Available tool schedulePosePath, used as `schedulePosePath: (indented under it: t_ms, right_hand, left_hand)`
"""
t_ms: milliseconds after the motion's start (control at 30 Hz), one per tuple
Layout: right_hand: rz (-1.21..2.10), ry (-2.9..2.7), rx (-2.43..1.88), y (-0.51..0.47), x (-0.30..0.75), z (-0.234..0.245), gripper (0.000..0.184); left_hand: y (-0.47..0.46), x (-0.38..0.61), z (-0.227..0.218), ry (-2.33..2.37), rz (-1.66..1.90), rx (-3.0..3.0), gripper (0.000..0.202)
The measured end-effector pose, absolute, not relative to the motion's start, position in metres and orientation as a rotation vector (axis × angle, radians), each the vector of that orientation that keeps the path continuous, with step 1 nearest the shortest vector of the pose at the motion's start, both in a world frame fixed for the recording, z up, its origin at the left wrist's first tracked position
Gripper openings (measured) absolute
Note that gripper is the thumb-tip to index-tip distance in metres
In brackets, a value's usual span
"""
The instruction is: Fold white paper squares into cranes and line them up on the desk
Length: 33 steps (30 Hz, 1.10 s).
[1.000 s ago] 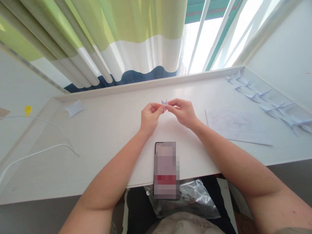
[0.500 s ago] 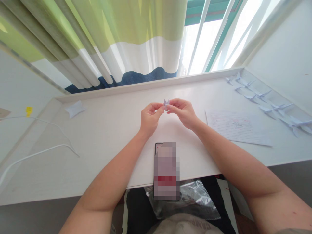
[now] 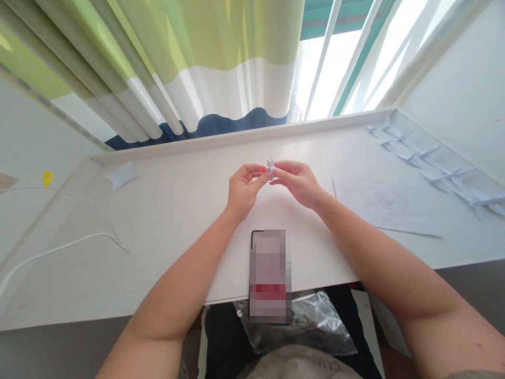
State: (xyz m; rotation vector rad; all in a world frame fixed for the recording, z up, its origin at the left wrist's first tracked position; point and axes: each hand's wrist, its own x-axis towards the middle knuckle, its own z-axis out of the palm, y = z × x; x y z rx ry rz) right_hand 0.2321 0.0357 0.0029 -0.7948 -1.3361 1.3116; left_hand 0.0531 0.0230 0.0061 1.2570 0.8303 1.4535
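A small folded white paper piece (image 3: 270,166) with pointed tips is held up over the middle of the desk. My left hand (image 3: 245,188) pinches its left side between thumb and fingers. From the other side, my right hand (image 3: 296,181) grips it the same way, so both hands are closed on it. The fingertips hide much of its lower part. Below the hands, a phone (image 3: 270,276) with a blurred screen lies at the desk's front edge, partly overhanging it.
Several folded paper figures (image 3: 450,176) stand along the right side of the white desk (image 3: 177,252). A printed paper sheet (image 3: 382,205) lies right of my hands. At the left are another folded paper piece (image 3: 122,176) and a white cable (image 3: 79,239). A clear plastic bag (image 3: 315,321) rests on my lap.
Between my fingers the paper piece has turned slightly, its tips now appearing closer together. Both hands stay in nearly the same place, still holding it.
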Motion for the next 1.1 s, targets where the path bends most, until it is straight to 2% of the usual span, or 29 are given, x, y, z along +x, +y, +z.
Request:
schedulePosePath:
  t_ms: [667,867,1100]
  right_hand:
    - [1.21,-1.235,-0.796,0.0305,0.2265,0.0114,0.037]
    - [1.173,-1.283,-0.806,0.0318,0.227,0.0085,0.04]
    - [1.127,-1.315,-0.802,0.0289,0.2241,0.0089,0.043]
  left_hand:
    - [0.0194,0.0536,0.0073,0.949,1.498,1.352,0.033]
    - [0.0197,0.0561,0.0036,0.954,1.568,1.325,0.028]
    - [0.0208,0.0562,0.0072,0.912,1.542,1.245,0.034]
